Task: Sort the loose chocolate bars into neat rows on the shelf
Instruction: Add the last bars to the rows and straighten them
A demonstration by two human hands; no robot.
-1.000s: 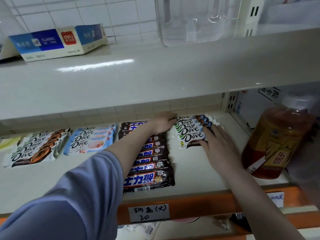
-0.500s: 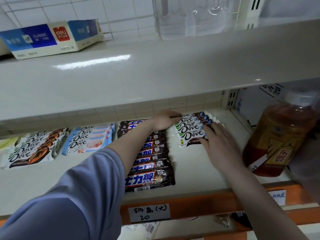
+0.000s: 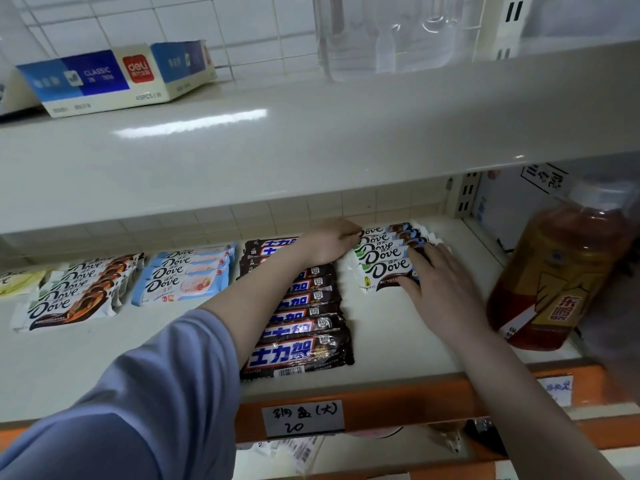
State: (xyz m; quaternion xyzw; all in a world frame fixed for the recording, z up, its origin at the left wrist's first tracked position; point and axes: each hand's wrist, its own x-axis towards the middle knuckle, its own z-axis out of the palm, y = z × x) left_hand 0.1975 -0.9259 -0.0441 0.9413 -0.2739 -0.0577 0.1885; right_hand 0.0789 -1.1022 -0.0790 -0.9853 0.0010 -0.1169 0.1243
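Four rows of chocolate bars lie on the lower shelf (image 3: 398,348). At the right is a row of white-and-green Dove bars (image 3: 381,263). My left hand (image 3: 332,242) touches that row's left back end, fingers curled against the wrappers. My right hand (image 3: 440,289) lies flat on its right front corner, fingers spread over the bars. Left of it runs a row of dark Snickers bars (image 3: 304,327), partly hidden under my left forearm. Further left are light-blue Dove bars (image 3: 183,275) and brown-and-white Dove bars (image 3: 76,296).
A large bottle of amber tea (image 3: 561,271) stands at the shelf's right end, close to my right wrist. The upper shelf (image 3: 311,140) overhangs the rows and carries a blue-and-white box (image 3: 117,77). An orange front rail (image 3: 415,400) bears a handwritten price label.
Both hands stay on the right Dove row; its bars look slightly more squared up. The camera view has shifted a little.
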